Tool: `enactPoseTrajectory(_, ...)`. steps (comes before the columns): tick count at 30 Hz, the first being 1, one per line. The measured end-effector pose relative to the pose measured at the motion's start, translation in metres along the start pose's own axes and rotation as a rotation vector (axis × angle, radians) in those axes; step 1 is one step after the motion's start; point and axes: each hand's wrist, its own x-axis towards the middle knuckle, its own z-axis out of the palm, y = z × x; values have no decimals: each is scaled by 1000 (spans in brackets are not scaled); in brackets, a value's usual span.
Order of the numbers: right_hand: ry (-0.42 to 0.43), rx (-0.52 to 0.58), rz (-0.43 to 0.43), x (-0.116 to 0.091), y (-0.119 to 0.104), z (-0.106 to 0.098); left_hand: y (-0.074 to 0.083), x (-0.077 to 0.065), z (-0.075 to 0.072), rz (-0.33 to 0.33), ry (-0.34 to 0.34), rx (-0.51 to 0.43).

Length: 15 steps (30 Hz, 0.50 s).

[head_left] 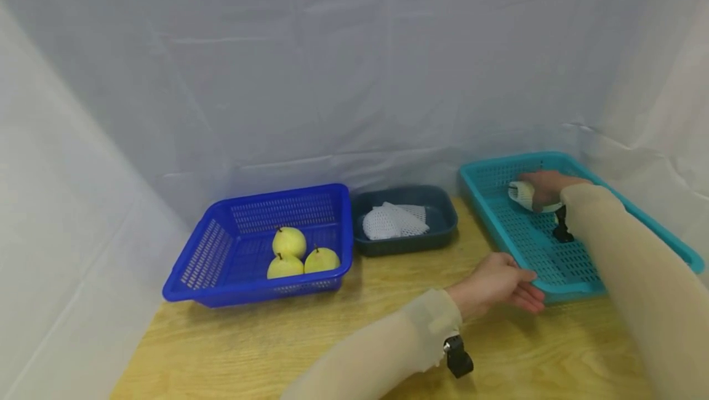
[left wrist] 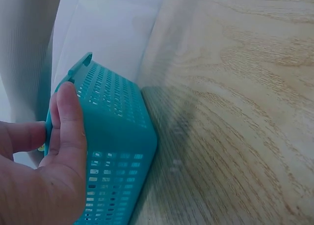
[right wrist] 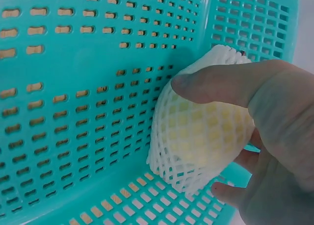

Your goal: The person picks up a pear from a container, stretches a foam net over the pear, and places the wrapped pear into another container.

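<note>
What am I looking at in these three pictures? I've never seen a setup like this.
There's no robot here, just a person's left hand and right hand, both bare. The wide picture comes from a camera worn on the head; the two close ones come from cameras worn on the left and right wrists. On the wooden table stand a blue basket with three yellow pears, a dark tray with white foam netting, and a turquoise basket. The left hand pinches the turquoise basket's rim. The right hand holds a net-wrapped pear inside it.
</note>
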Motion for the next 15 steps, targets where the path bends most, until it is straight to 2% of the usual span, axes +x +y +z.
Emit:
enactPoseTrajectory(4,14,4,-16,-4,-1,-3,0,2,0,-4,8,11)
enactPoseTrajectory(8,41,-27,-82,-7,-4,-5,-2,4,2,0,9,13)
enactPoseTrajectory(11,66,-31,-148,-14,-14,-10,-3,5,3,4,10,10)
enactPoseTrajectory(15,66,-16,-232,-33,-36,-16,-4,6,6,4,10,-2)
